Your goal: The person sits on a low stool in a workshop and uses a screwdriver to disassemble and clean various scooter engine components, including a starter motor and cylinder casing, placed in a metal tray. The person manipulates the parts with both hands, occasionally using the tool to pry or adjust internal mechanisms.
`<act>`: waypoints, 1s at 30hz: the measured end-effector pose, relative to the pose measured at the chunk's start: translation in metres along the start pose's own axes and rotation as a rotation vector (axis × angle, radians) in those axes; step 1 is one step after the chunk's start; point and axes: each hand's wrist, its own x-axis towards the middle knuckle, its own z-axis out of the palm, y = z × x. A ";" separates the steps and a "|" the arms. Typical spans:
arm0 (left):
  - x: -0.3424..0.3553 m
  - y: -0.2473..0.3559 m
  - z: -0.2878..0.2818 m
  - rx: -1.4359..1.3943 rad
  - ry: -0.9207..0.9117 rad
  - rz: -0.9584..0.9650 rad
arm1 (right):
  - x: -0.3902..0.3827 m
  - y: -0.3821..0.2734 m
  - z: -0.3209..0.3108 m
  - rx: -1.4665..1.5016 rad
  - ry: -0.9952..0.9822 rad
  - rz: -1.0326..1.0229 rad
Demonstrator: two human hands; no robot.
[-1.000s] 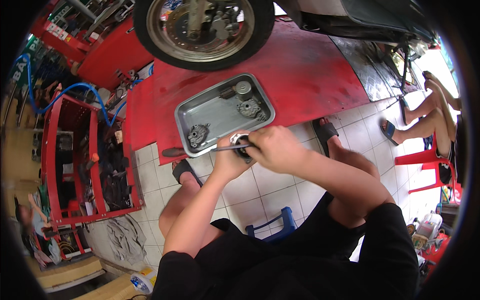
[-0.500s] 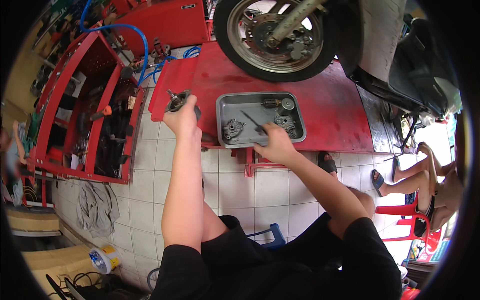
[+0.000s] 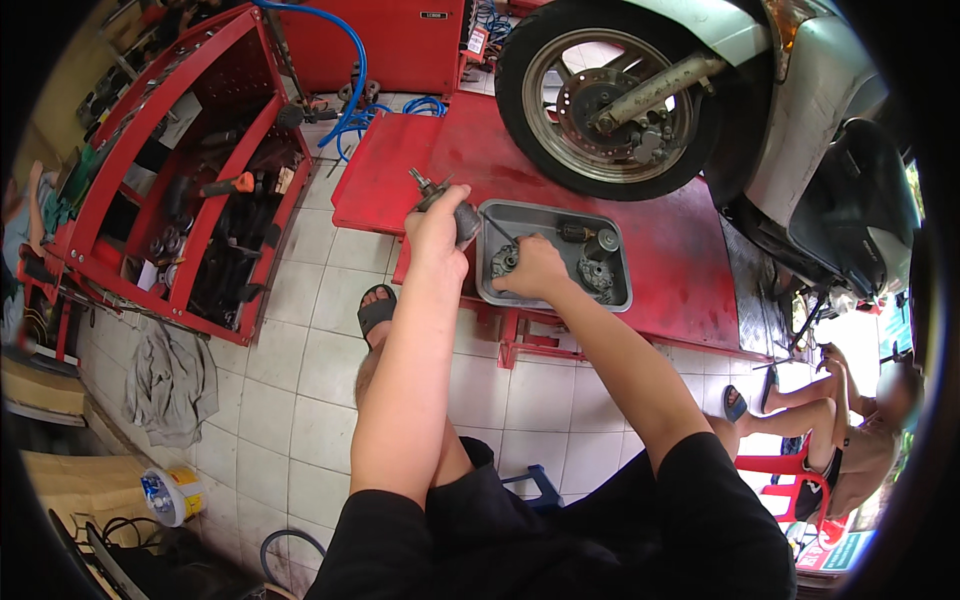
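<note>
My left hand (image 3: pixel 437 228) is closed around a dark, rounded metal part (image 3: pixel 467 224) with a thin shaft sticking out of its top, held up at the left of a grey metal tray (image 3: pixel 626 268). Over the tray's left half, my right hand (image 3: pixel 537 268) grips a thin dark rod-like tool (image 3: pixel 499 229), whose tip points up and left toward that part. Beside its fingers lies a cast metal piece (image 3: pixel 501 260), partly covered. The tray's right side holds another cast piece (image 3: pixel 597 276), a metal cylinder (image 3: pixel 606 242) and a dark motor armature (image 3: pixel 573 233).
The tray rests on a red lift platform (image 3: pixel 670 305) under a motorbike's front wheel (image 3: pixel 610 110). A red tool trolley (image 3: pixel 190 190) stands left, near blue hoses (image 3: pixel 360 60). A grey cloth (image 3: pixel 172 385) and a bucket (image 3: pixel 175 495) lie left; a person (image 3: pixel 850 430) sits right.
My right hand has moved left across the tray with the tool, closer to my left hand. My left hand has turned the metal part. The whole view has shifted.
</note>
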 end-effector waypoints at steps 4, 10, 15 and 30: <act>-0.008 -0.011 0.008 0.084 -0.105 0.034 | -0.021 0.043 -0.031 0.300 0.213 -0.154; -0.052 -0.045 0.023 0.524 -0.545 0.201 | -0.097 0.104 -0.104 1.061 0.017 -0.018; -0.093 -0.090 0.030 0.949 -0.658 0.331 | -0.150 0.149 -0.096 1.604 -0.008 -0.223; -0.099 -0.130 0.035 0.793 -0.838 -0.184 | -0.149 0.202 -0.069 1.684 -0.243 -0.232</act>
